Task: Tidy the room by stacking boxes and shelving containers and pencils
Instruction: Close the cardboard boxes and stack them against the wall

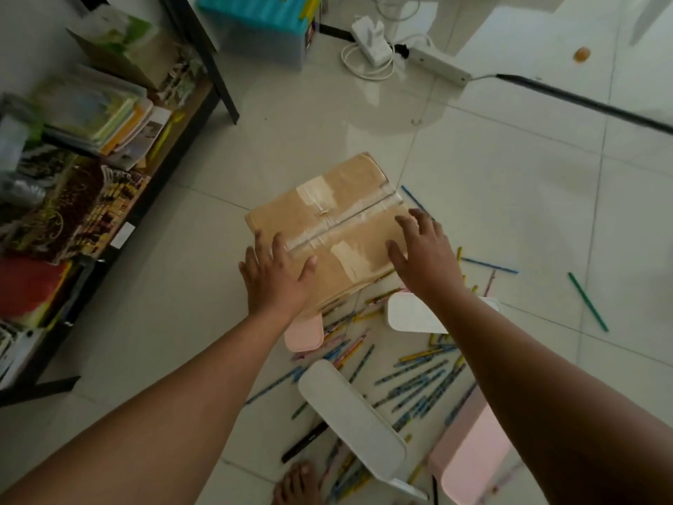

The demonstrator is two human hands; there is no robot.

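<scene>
Hands met cardboard on the tiled floor [510,220] as a person bent over a taped box [327,227] in a cluttered room. The left hand [275,282] lay on the box's near-left corner, fingers [255,264] spread and flat, thumb reaching across the top; the right hand [424,255] hovered over or rested on the near-right edge, fingers splayed wide. Neither hand had closed on anything, and whether the right palm truly touched the cardboard could not be told.

The box sat directly ahead of both hands, between them, its taped seam running from near-left to far-right. It rested partly over a scatter of pencils [418,380] that spread toward the person's bare foot [296,484]. Among the pencils lay white containers [349,413] and pink containers [473,457], tipped on their sides. More pencils lay well apart to the right.

A low dark shelf [171,147] stood to the left, already loaded with books [94,111] and another cardboard box [127,52]. A power strip [437,63] and its cables lay beyond.

Both hands seemed equally near, so a two-handed lift looked likely, with each hand sliding down opposite sides. The shelf lay to the left, so the load would probably swing that way. Stacking appeared barely begun.
</scene>
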